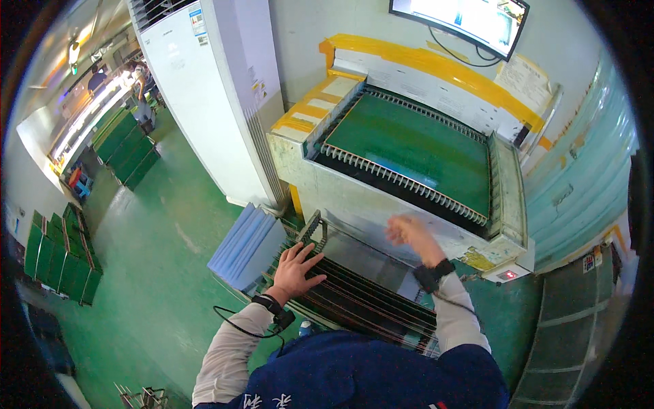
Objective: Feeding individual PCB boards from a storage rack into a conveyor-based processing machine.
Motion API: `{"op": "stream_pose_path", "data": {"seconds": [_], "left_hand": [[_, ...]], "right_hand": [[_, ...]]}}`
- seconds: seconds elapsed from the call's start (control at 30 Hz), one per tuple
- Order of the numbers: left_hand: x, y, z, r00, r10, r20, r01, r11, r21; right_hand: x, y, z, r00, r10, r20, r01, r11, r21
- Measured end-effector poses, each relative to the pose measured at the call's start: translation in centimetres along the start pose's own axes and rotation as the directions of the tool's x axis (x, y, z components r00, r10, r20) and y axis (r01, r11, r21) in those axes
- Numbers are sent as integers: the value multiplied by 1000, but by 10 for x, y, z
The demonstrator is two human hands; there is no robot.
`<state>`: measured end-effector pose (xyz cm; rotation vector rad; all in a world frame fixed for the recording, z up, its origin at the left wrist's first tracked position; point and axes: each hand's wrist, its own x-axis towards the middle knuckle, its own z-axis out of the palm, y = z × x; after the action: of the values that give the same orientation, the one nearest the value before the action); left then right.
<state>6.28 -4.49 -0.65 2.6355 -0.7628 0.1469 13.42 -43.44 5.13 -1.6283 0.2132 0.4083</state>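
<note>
My left hand (294, 271) is spread over the upper edges of several thin dark panels (361, 307) that stand upright, side by side, in a rack in front of me. Its fingers point toward the rack's toothed end bracket (313, 230); whether they touch the panels I cannot tell. My right hand (411, 236) hangs above the far side of the rack, by the machine's front wall. Motion blurs its fingers, and no held thing shows. Beyond it a large green panel (415, 146) lies flat in the pale machine (381, 187), between toothed strips.
Pale blue sheets (248, 249) stand left of the rack. A tall white cabinet (197, 88) rises behind them. A screen (470, 20) hangs above the machine, clear plastic sheeting (582, 170) at right. Green panels (65, 255) stand on the floor at far left. Wristbands trail cables.
</note>
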Motion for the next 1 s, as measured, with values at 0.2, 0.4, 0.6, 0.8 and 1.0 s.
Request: {"op": "stream_pose_path", "data": {"seconds": [0.2, 0.4, 0.6, 0.8, 1.0], "left_hand": [[3, 2, 0, 1000, 12, 22, -13, 1000, 16], [1, 2, -2, 1000, 4, 10, -4, 1000, 11], [-1, 1, -1, 1000, 14, -3, -14, 1000, 14], [-1, -4, 5, 1000, 25, -12, -26, 999, -19], [-3, -1, 1, 1000, 7, -5, -7, 1000, -28]], "right_hand": [[-43, 90, 32, 965, 99, 242, 42, 856, -515], [-65, 117, 49, 987, 80, 142, 25, 787, -617], [-66, 130, 52, 995, 64, 82, -6, 819, -573], [-64, 145, 52, 998, -56, 15, 54, 800, -597], [-64, 129, 55, 999, 35, -31, -46, 817, -574]]}}
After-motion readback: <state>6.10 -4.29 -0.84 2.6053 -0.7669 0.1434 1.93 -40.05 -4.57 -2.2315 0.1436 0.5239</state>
